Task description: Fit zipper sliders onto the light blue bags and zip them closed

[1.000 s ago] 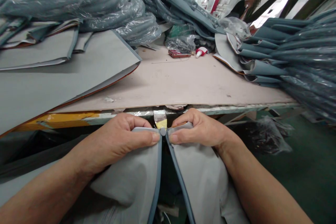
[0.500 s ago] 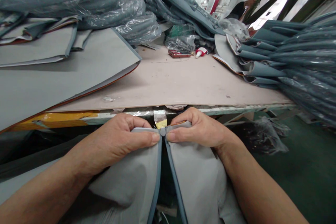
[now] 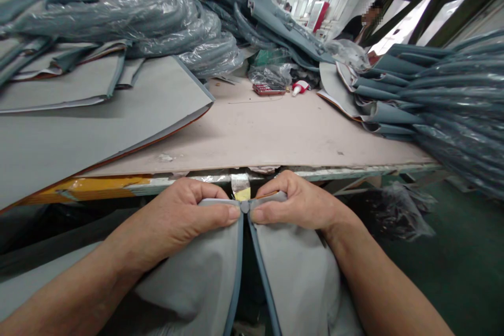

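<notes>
Just in front of the table's edge, a grey fabric piece (image 3: 291, 268) with blue-grey bound edges hangs down, its two edges meeting at a small grey tab (image 3: 244, 206) and spreading apart below it. My left hand (image 3: 197, 210) pinches the fabric left of the tab between thumb and curled fingers. On the tab's right side, my right hand (image 3: 295, 202) grips the other top edge the same way. The two thumbs are close together but apart. A silver and yellow strip (image 3: 241, 187) shows on the table edge right behind the tab.
Large grey panels (image 3: 149, 100) overhang the table (image 3: 260, 136) at left. Plastic-wrapped bundles (image 3: 157, 16) lie behind them; another bundle (image 3: 452, 84) stands at right. A red phone (image 3: 269, 89) and a red-white bottle (image 3: 300, 87) lie at the back. A person (image 3: 356, 23) is far off.
The view has tilted slightly, so the table and both hands appear a little lower. Both hands keep their pinch on the fabric beside the tab.
</notes>
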### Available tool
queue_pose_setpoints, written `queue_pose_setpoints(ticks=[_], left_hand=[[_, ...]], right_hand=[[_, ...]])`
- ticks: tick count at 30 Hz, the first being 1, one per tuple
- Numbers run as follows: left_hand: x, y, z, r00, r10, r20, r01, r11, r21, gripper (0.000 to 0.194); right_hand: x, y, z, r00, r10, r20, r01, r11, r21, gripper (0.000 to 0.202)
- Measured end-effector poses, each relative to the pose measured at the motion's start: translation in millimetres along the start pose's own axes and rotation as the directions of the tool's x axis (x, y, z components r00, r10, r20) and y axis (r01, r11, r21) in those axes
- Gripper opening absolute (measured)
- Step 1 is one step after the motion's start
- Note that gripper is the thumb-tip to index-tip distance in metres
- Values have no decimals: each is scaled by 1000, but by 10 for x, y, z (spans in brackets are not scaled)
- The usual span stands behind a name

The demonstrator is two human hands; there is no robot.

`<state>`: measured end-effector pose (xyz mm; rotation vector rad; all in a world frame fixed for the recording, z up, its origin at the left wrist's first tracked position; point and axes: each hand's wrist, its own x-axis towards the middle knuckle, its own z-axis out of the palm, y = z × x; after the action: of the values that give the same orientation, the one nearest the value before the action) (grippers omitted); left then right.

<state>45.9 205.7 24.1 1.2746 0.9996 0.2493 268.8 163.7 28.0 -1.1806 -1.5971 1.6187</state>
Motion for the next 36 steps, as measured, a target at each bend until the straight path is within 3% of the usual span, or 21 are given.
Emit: queue_pose_setpoints(ticks=[10,16,24,36], left_hand=[[-12,-14,-17,1000,29,2,-29,998,55,35],[-25,-20,-40,996,13,85,-10,999,-35,32],[-13,-39,-47,999,22,36,-23,999,41,35],[0,-18,-56,999,25,37,-25,1000,15,30]], right_hand=[[12,-23,16,1000,-6,-7,6,1000,9,35],[3,-8,-3,1000,-4,18,4,999,-47,36],[6,-17,6,1000,-7,3,7,1000,-26,39],[-14,29,8,999,26,-23,-26,999,-20,34]])
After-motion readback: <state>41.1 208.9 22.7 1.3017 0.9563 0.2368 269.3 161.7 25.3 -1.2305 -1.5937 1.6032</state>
